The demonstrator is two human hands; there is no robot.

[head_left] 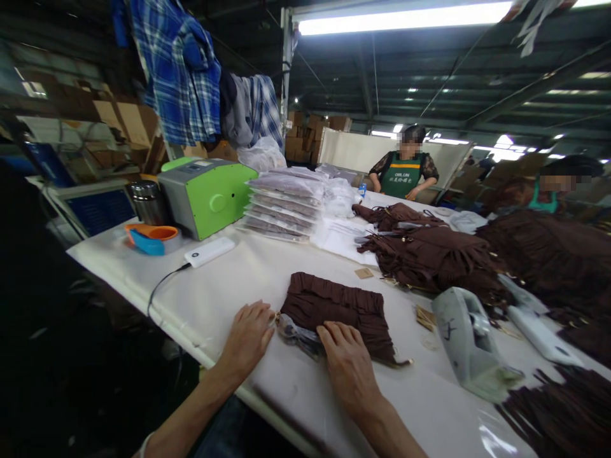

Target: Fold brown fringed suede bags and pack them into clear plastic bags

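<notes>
Low in the frame's centre, the left hand lies flat, fingers spread, on the white cloth-covered bench, touching the left edge of a folded brown pleated fabric garment. Just right, the right hand presses open-palmed on the garment's near edge, over a crinkled clear plastic bag. A grey-white tape dispenser stands at lower right.

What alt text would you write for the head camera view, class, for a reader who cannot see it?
Two bare hands, left hand and right hand, press flat on a folded brown garment on a white table. Bagged garments, a green machine and two seated co-workers lie beyond.

Folded garment on table, stacked packets behind.
</notes>
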